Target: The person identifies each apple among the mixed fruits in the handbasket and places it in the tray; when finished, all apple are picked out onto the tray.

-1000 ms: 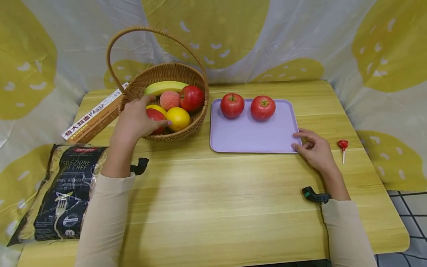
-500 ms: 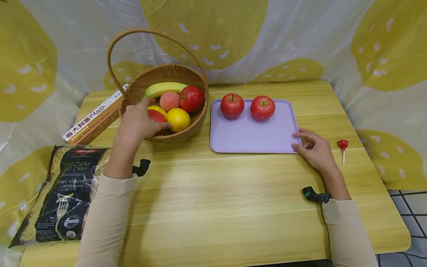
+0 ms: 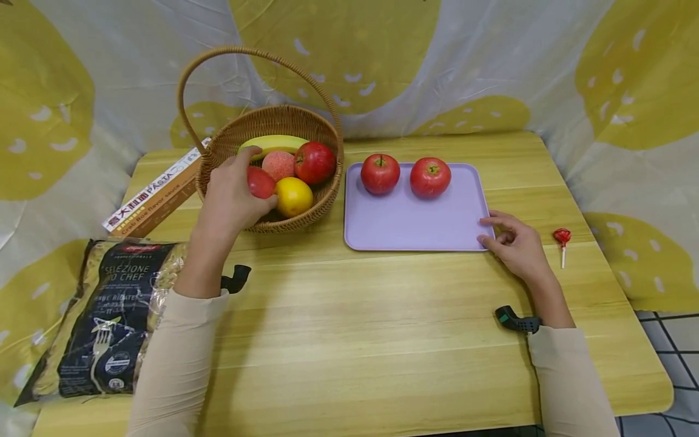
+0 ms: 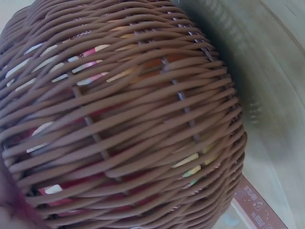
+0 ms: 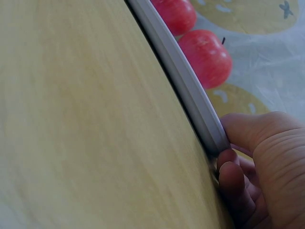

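Note:
My left hand (image 3: 232,197) reaches into the wicker basket (image 3: 284,115) and grips a red apple (image 3: 261,182) between thumb and fingers. Around it in the basket lie a yellow lemon (image 3: 293,197), a pinkish peach (image 3: 278,165), a darker red apple (image 3: 315,162) and a banana (image 3: 278,143). In the left wrist view the basket's woven side (image 4: 124,119) hides most of that hand and the fruit. My right hand (image 3: 513,243) pinches the right edge of a lilac tray (image 3: 415,224), thumb on the rim and fingers curled below it. Two red apples (image 3: 380,173) sit along the tray's back.
A pasta box (image 3: 158,194) lies slantwise left of the basket. In front of it is a large bag of penne (image 3: 109,315), partly behind the left forearm. A red lollipop (image 3: 562,237) lies to the right of the right hand. Patterned cloth (image 3: 382,73) hangs behind the table.
My left hand has shifted slightly right and up, and the red apple in it has risen, now covering the yellow fruit behind it. The right hand and tray stay in place.

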Demonstrator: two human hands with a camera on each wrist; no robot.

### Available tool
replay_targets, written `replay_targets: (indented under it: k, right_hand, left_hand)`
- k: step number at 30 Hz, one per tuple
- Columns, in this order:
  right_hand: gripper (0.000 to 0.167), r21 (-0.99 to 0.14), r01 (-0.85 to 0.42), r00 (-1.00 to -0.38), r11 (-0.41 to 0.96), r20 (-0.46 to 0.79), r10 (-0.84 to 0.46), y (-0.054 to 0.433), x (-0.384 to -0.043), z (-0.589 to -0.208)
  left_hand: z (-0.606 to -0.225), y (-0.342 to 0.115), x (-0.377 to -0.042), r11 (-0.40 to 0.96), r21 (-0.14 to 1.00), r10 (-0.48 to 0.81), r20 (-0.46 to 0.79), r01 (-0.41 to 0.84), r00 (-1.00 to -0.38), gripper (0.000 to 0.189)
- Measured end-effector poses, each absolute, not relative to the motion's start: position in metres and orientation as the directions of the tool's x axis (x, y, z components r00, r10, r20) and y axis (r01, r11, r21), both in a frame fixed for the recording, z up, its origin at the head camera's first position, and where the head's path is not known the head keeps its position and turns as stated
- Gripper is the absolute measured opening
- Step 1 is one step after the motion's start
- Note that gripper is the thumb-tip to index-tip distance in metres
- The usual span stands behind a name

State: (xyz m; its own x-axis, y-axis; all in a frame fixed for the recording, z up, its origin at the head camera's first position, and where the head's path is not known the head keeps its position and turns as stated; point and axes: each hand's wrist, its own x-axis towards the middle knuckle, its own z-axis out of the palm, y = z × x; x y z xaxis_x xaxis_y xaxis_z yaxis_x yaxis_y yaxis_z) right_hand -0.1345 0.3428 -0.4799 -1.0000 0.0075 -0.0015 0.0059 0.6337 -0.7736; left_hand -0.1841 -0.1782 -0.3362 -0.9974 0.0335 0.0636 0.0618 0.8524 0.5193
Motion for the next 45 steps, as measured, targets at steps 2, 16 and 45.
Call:
replay_targets:
  k: [2,16,45]
  right_hand:
    - [0.036,-0.774,0.005,-1.0,0.633,-0.001,0.006,0.343,-0.135,-0.48]
    - [0.036,-0.768,-0.002,-1.0,0.64,0.006,0.004,0.343,-0.135,-0.479]
    - [0.036,-0.765,-0.001,-1.0,0.644,0.006,0.005,0.342,-0.134,-0.48]
  left_hand:
    - [-0.337,-0.177,-0.184,0.852,0.52,0.016,0.084,0.058,-0.996,0.087]
    - [-0.341,-0.172,-0.182,0.837,0.509,0.085,0.237,0.198,-0.968,0.069]
    - [-0.347,-0.167,-0.182,0.831,0.541,0.042,0.174,0.132,-0.984,0.073]
